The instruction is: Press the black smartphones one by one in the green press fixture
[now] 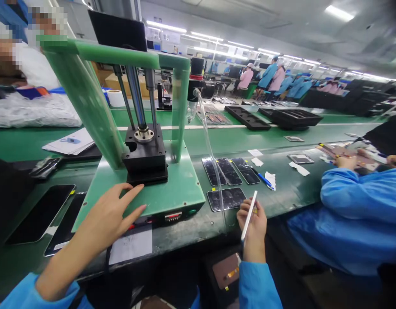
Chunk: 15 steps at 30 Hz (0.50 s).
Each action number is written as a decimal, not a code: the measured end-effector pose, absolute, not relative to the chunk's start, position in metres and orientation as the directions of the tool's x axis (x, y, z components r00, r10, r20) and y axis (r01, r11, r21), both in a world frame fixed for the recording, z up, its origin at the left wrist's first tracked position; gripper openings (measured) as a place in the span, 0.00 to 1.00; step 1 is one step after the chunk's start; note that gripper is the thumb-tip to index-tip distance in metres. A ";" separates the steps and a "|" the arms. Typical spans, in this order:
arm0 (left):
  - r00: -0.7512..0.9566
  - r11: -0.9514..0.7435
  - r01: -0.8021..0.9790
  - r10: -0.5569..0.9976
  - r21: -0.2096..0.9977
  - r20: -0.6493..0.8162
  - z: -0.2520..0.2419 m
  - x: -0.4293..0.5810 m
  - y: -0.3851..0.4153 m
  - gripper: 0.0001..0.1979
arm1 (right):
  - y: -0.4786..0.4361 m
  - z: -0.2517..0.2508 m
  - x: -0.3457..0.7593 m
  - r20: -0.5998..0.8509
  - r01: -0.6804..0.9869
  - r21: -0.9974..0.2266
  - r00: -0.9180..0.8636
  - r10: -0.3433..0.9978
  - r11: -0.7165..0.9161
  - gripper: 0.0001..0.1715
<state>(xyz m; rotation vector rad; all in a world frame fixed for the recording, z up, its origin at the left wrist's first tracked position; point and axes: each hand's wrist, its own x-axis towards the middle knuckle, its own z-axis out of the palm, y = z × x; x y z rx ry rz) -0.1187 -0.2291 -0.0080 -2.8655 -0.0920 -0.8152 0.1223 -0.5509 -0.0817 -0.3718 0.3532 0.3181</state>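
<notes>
My left hand (112, 210) lies with spread fingers over the green base of a press machine (181, 189). Its fingertips reach the front lower edge of the black press block (144, 161); whether they touch it I cannot tell. In my right hand (254, 221) is a smartphone (249, 216), held up on edge, so only its thin pale side shows. Just left of that hand, a dark phone screen (226, 199) lies flat on the bench. Behind it are three more phone screens (229, 171) side by side, with a clear air hose (208, 141) hanging across them.
Left of the press lie two larger black panels (41, 212). A blue pen (262, 177) and paper scraps rest to the right. Black trays (247, 118) stand farther back. A co-worker's blue sleeve (361, 193) is at the right; another person is at the upper left.
</notes>
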 end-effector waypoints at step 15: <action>0.803 -0.969 0.246 0.185 -0.034 0.567 -0.018 -0.112 -0.241 0.16 | -0.542 -0.093 0.128 -0.385 -0.406 -0.400 0.888 0.251 0.821 0.38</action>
